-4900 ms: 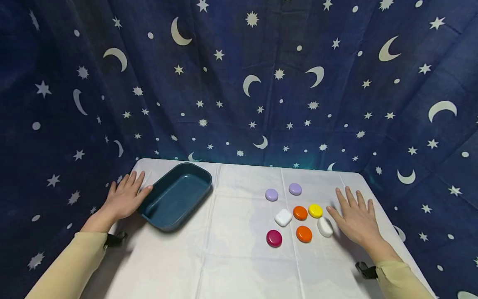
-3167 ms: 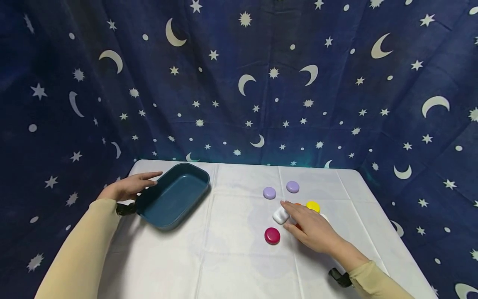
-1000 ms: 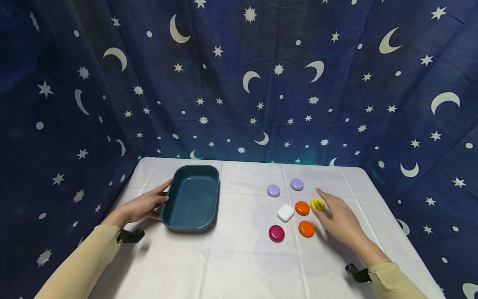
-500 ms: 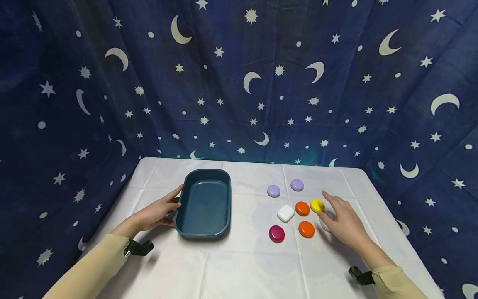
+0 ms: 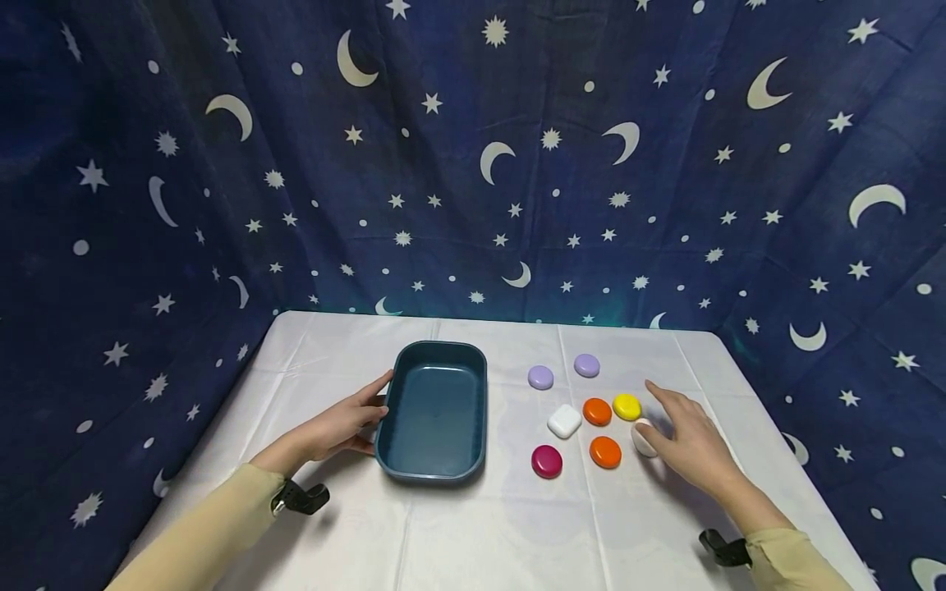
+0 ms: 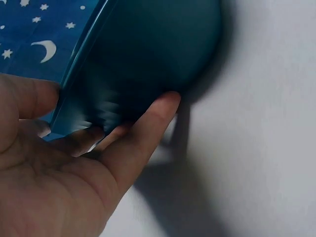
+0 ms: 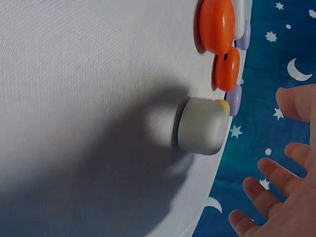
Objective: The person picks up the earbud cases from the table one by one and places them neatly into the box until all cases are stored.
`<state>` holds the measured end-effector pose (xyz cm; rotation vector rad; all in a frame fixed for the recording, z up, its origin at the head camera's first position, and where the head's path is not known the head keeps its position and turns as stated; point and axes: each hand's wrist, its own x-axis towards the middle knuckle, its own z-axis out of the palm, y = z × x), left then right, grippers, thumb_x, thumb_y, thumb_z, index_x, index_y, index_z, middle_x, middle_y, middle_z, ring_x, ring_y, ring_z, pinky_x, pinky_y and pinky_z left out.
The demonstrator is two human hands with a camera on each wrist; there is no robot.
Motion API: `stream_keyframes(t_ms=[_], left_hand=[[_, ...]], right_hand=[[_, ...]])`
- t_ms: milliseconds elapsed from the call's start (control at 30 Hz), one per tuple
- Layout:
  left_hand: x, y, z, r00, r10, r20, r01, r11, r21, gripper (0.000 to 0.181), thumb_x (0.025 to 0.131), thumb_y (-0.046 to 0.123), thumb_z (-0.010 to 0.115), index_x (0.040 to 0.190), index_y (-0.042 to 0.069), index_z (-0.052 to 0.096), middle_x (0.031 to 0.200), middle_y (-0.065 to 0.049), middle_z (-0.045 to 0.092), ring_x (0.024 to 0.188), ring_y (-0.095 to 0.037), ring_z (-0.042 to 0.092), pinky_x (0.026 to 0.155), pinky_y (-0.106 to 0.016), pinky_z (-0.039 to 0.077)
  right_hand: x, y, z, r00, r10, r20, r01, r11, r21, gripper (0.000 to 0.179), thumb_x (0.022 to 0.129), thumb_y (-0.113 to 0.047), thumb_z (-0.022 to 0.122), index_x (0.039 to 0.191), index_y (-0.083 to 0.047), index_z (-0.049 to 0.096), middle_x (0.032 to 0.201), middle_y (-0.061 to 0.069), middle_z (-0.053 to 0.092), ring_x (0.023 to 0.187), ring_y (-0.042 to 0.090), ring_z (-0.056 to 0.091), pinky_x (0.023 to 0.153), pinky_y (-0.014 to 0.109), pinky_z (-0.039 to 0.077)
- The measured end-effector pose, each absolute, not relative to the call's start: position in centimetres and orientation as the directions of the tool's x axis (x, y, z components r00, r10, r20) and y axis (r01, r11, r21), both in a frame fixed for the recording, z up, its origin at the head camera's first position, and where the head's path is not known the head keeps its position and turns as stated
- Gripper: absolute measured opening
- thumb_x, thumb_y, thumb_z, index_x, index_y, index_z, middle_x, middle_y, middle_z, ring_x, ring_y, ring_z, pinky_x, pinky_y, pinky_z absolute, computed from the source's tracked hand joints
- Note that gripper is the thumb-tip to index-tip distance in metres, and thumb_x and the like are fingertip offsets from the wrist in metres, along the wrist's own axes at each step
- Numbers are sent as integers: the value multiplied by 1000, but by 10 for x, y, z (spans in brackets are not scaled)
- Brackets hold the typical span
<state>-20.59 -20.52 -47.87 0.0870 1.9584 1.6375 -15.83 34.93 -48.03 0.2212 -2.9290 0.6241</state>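
Note:
In the head view, my left hand (image 5: 342, 427) is against the left side of a dark teal rectangular dish (image 5: 434, 410). The left wrist view shows its extended fingers touching the outer wall of the dish (image 6: 158, 44), some partly hidden. Over the right part of the table, my right hand (image 5: 691, 447) hovers with fingers spread and holds nothing. Beneath its thumb lies a white rounded piece (image 5: 642, 442), partly covered in the head view; the right wrist view shows this white piece (image 7: 202, 127) apart from the fingers. A glossy yellow round piece (image 5: 627, 407) is just left of the fingers.
Two orange pieces (image 5: 597, 412), a white squarish piece (image 5: 565, 422), a crimson piece (image 5: 547, 461) and two lilac pieces (image 5: 587, 365) lie between dish and right hand. The white-covered table (image 5: 502, 542) meets a dark blue star-and-moon curtain (image 5: 473, 164) behind and at the sides.
The dish, at first slanted at the far left, has been turned straight and slid rightward by my left hand. My right hand reached over the pieces, then drew back right, off the yellow one.

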Motion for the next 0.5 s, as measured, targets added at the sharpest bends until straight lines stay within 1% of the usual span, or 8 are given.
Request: stream_keyframes(t_ms=[133,267,400,500], left_hand=[[-207,-194,-481,-836,396,-380,-308,236,922,69,109,14,45,166,35,11,166,-24,19,134,-43,44,75,-48,57],[-207,-185,-482,-842,386,-376,-311,222,924,69,109,14,45,166,35,12,165,-23,21,133,-43,46,75,-49,57],[-206,-177,-483,-845,379,-376,-317,212,925,69,109,12,45,165,36,13,165,-22,23,134,-44,46,75,-50,58],[-205,-174,-482,-848,380,-370,-310,212,927,69,109,12,45,166,34,13,164,-22,25,133,-44,47,74,-50,57]], right_hand=[[-157,354,-480,-983,-113,144,-162,901,-401,80,97,-39,69,161,-11,31,151,30,40,136,53,35,103,74,27],[-158,362,-482,-984,-119,130,-162,901,-401,84,95,-42,71,162,-12,30,153,29,38,137,52,34,104,74,25],[-158,368,-483,-986,-129,107,-162,898,-408,91,91,-45,76,162,-12,30,153,28,37,138,52,33,103,74,25],[-159,370,-484,-991,-122,61,-137,897,-421,97,86,-49,80,161,-12,31,154,29,35,138,53,32,103,75,24]])
